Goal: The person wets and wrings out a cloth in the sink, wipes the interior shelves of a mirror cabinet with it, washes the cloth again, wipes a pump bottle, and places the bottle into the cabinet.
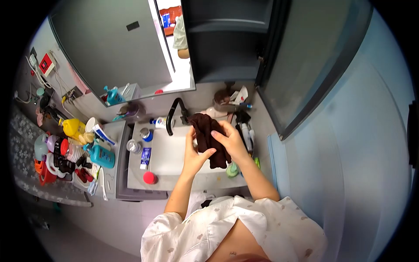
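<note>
A dark brown cloth (pixel 208 139), bunched and hanging in folds, is held up over the white sink (pixel 168 153). My right hand (pixel 233 143) grips its right side, with the thumb pressed on the front and the fingers partly hidden behind. At the cloth's left edge is my left hand (pixel 194 156), its fingers reaching behind the fabric and its thumb stretched across the lower front. The black faucet (pixel 171 115) curves over the basin just left of the cloth.
On the counter left of the sink stand a blue tube (pixel 145 158), a red lid (pixel 149 177) and a clear jar (pixel 133 146). Bottles, including a teal pump bottle (pixel 102 156), crowd the left shelf. An open mirrored cabinet door (pixel 314 65) juts out at upper right.
</note>
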{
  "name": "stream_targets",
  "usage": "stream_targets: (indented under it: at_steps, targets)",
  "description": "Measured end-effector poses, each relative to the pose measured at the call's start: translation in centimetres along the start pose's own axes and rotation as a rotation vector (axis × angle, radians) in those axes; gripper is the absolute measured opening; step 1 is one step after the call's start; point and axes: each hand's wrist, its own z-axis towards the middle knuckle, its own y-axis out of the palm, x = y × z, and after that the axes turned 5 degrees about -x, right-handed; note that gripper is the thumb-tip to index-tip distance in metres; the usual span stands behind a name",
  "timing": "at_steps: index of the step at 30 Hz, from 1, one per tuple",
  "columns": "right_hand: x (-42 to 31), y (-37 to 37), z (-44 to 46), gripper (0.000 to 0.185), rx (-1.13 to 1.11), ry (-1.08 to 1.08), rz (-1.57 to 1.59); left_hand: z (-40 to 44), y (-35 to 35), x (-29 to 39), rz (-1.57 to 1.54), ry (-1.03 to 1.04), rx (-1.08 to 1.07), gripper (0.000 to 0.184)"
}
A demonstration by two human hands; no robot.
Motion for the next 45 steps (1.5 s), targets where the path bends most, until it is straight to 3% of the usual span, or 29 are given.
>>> stream_targets:
  at_steps: [3,6,10,13,17,21,23,24,25,27,29,32,37,39,43,45]
  targets:
    - [1.9,-0.6,0.2,0.028,0.006,0.079,-0.039,-2.4,0.0,-1.7,-0.09,-0.178,-0.051,0.05]
    - [3.8,-1.1,0.6,0.034,-0.067,0.094,-0.141,-3.6,-0.6,-2.6,-0.082,-0.286,0.109,0.022]
    - [4.9,-1.9,0.6,0.031,-0.115,0.158,-0.253,-4.0,-2.8,-2.4,-0.505,-0.216,0.288,0.029]
    - [5.4,-2.1,0.7,0.027,-0.196,0.268,-0.224,-4.7,-5.1,-3.7,-0.503,-0.165,0.204,0.038]
    - [7.3,-3.3,0.8,0.024,-0.082,0.271,-0.228,-4.6,-6.5,-4.5,-0.569,-0.158,0.102,0.04]
    - [8.0,-3.8,0.2,0.019,0.021,0.257,-0.109,-4.1,-6.9,-5.8,-1.101,-0.195,-0.132,0.043]
    - [9.0,-3.5,-0.5,0.02,0.088,0.215,-0.14,-3.8,-6.8,-6.7,-1.208,-0.261,-0.176,0.045]
    - [9.5,-3.5,-0.9,0.02,0.139,0.178,-0.176,-3.7,-6.8,-7.3,-1.245,-0.388,-0.123,0.043]
    - [10.1,-3.5,-1.5,0.02,0.156,0.169,-0.175,-3.8,-6.7,-7.8,-1.257,-0.426,-0.079,0.04]
    - [11.1,-3.9,-2.8,0.021,0.249,0.148,-0.233,-3.8,-6.5,-8.4,-0.948,-0.439,-0.052,0.039]
    - [11.5,-3.9,-4.3,0.023,0.309,0.141,-0.197,-3.8,-6.9,-9.2,-0.817,-0.432,-0.153,0.047]
    - [10.6,-2.5,-6.0,0.024,0.408,0.165,-0.152,-3.3,-7.0,-10.0,-0.731,-0.367,-0.308,0.079]
    - [10.9,-0.1,-6.8,0.027,0.457,0.127,-0.14,-1.7,-6.7,-9.7,-0.844,-0.405,-0.348,0.059]
    - [11.4,0.1,-7.5,0.028,0.493,0.135,-0.206,-0.9,-6.4,-9.7,-0.648,-0.54,-0.286,0.048]
    - [12.0,-1.3,-10.4,0.025,0.633,0.065,-0.578,-0.4,-7.0,-9.7,-0.764,-0.634,-0.144,0.035]
    - [11.8,-2.2,-12.3,0.024,0.713,0.115,-0.414,-0.9,-8.1,-10.3,-0.737,-0.633,-0.111,0.031]
